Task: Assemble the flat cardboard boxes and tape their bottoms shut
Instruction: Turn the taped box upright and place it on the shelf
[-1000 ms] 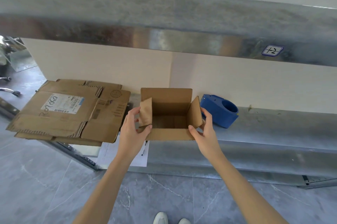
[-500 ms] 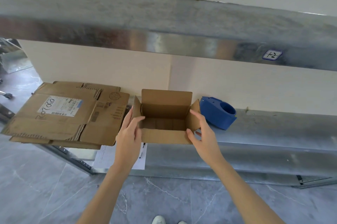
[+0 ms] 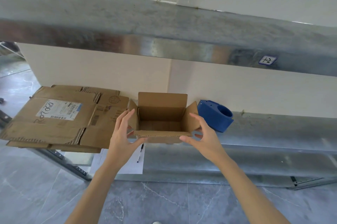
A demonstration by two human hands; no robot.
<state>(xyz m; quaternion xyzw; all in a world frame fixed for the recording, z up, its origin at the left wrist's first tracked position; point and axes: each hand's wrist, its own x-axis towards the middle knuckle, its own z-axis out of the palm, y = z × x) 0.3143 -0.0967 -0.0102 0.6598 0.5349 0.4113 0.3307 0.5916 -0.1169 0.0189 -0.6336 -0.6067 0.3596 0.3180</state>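
Left hand and right hand cup the box with loose, open fingers. They'd want it squared up before grabbing the tape dispenser.

A galvanized metal shelf runs along the wall. At its left end lies a stack of flattened cardboard boxes, which juts out past the front edge; the top one bears a white label. Just right of the stack, at the front edge, an open box stands with its flaps up. A blue tape dispenser sits just beside it, nearer the wall. A sheet of paper hangs over the front edge below the box, with a pen on it.
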